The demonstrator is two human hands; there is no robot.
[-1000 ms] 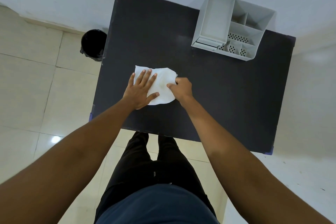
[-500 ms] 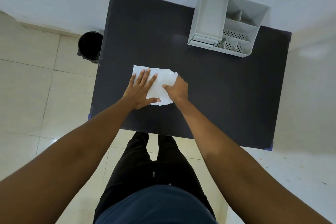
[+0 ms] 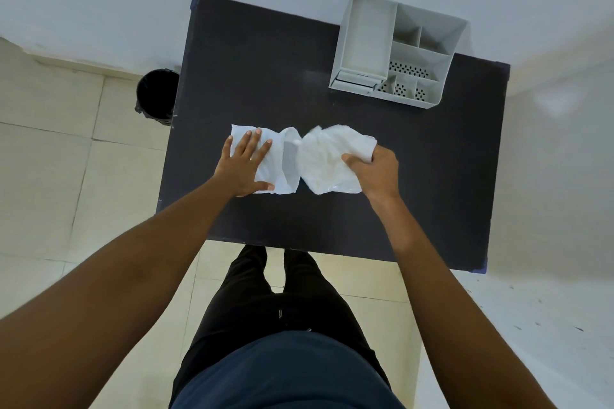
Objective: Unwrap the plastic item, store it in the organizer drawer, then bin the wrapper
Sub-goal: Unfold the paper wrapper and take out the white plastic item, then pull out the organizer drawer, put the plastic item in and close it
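Observation:
On the dark table (image 3: 252,53) a white wrapper (image 3: 282,163) lies flat in the middle. My left hand (image 3: 244,164) presses down on its left part with fingers spread. To the right, my right hand (image 3: 377,173) grips the right edge of a white, crinkled plastic item (image 3: 327,159) that has come out of the wrapper's open right end. The item's left tip still touches the wrapper's mouth. A grey organizer (image 3: 397,50) with several compartments and a small drawer (image 3: 357,80) at its front left stands at the table's far right. A black bin (image 3: 157,95) stands on the floor left of the table.
The table stands against a white wall, with pale floor tiles (image 3: 66,159) on the left. My legs (image 3: 275,292) are at the table's near edge. Bare tabletop lies between the wrapper and the organizer, and along the right side.
My right hand has pulled the plastic item rightward out of the wrapper. My left hand stays flat on the wrapper.

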